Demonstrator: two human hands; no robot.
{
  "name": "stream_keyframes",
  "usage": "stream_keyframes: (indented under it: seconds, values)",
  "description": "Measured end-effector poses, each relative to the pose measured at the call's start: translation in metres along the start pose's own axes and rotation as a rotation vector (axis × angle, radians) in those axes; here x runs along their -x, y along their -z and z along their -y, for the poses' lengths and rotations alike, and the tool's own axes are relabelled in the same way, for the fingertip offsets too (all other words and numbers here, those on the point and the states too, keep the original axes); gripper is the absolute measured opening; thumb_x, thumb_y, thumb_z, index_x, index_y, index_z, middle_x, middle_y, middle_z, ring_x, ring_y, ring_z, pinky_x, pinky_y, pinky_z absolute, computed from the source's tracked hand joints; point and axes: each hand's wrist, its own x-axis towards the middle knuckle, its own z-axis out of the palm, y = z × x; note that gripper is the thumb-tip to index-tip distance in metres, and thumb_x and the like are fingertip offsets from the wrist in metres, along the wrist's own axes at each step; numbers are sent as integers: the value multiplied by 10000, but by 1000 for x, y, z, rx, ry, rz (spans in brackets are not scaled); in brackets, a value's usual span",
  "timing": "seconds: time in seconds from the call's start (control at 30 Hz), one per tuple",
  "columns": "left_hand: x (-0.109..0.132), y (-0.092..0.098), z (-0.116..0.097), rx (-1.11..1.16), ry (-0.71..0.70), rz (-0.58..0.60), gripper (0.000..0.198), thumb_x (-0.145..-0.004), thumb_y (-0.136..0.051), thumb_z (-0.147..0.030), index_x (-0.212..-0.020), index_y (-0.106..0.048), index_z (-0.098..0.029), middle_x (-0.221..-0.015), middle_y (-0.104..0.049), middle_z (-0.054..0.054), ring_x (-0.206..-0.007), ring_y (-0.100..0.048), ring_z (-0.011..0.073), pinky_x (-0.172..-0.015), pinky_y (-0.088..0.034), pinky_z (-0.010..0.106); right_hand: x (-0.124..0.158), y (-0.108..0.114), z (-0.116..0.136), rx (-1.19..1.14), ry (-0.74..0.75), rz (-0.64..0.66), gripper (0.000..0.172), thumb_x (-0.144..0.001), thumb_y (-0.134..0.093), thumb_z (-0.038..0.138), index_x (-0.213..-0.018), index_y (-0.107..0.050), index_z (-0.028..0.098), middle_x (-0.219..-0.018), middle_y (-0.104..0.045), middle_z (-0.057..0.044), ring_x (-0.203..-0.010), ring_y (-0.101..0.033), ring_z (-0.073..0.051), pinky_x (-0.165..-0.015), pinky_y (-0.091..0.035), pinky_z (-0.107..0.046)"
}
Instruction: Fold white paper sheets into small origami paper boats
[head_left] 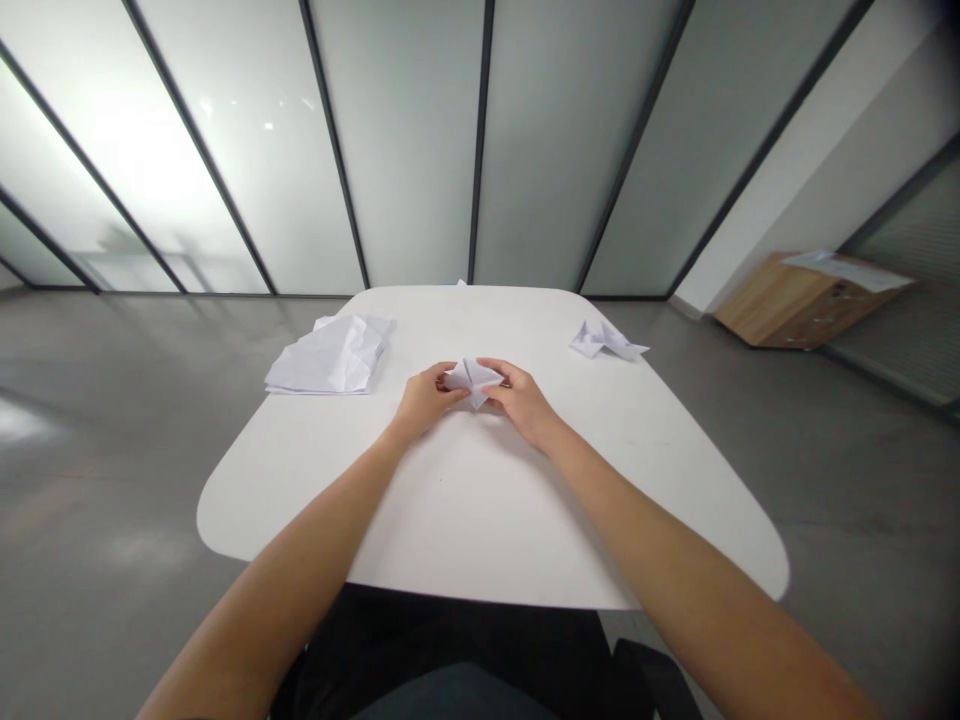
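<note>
Pinching a folded white paper (471, 380) near the middle of the white table (480, 520), the left hand (429, 398) and right hand (523, 403) clamp their fingers evenly on opposite edges; crumpled paper sheets (330, 355) lie left of it.

Pretty much everything here is white and grey, honestly. The folded paper (472, 381) at center is plain white with faint grey creases, and so are the crumpled sheets (330, 355) at left and the folded piece (607, 340) at right, all on a matte white table (480, 520). The floor (97, 500) is mottled grey with pale patches, and the frosted glass panels (420, 150) up top are striped by thin black frames (480, 140). The only warm colour is the light-brown wooden cabinet (787, 305) at far right.
</note>
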Motion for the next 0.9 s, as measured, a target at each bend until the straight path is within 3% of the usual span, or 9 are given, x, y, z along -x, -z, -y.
stream_keyframes:
  seconds: [0.17,0.27,0.43,0.53,0.63,0.73,0.9]
  values:
    - [-2,6,3,-234,-94,-61,331,-859,-713,-450,-1108,-796,-248,-835,-680,19,-749,-590,171,-708,-431,292,-4,3,-5,163,28,-33,392,-757,-687,168,-1146,-705,211,-1093,-750,-39,-889,-700,-183,-791,-603,-318]
    - [-4,9,6,-333,-144,-47,305,-911,-655,-478,-1012,-815,-239,-760,-628,23,-715,-559,171,-697,-410,301,-8,8,-11,325,50,-3,276,-840,-681,280,-1104,-723,212,-987,-767,-42,-818,-719,-194,-762,-607,-325]
    - [-5,9,11,-282,-152,-99,361,-908,-656,-521,-843,-780,-189,-853,-684,58,-779,-612,181,-738,-455,299,-11,15,-17,580,97,-51,218,-881,-681,418,-937,-746,218,-826,-760,-33,-757,-724,-211,-704,-588,-301]
    - [-5,5,9,-85,-102,-81,363,-921,-630,-519,-926,-769,-183,-913,-728,63,-860,-658,196,-771,-493,291,-11,13,-15,447,87,-28,195,-884,-668,382,-913,-730,200,-858,-767,-43,-759,-726,-203,-712,-606,-309]
    - [-4,0,2,255,33,-17,453,-920,-601,-577,-1072,-744,-175,-940,-748,63,-865,-686,190,-773,-535,289,-10,8,-10,280,28,-36,153,-853,-697,293,-960,-715,186,-842,-764,-44,-711,-718,-186,-695,-623,-311]
    - [-1,-2,-4,527,94,65,548,-912,-593,-629,-1213,-703,-184,-1062,-744,84,-884,-695,169,-788,-558,285,-7,4,-4,138,-35,-109,261,-834,-724,222,-1091,-686,192,-748,-738,-13,-650,-703,-170,-668,-633,-304]
    - [2,-5,-6,575,71,91,642,-829,-754,-495,-1391,-600,-225,-1198,-703,94,-892,-687,145,-797,-570,278,-4,3,0,-57,-85,-144,317,-887,-714,242,-1198,-658,211,-750,-730,-11,-631,-705,-160,-636,-642,-303]
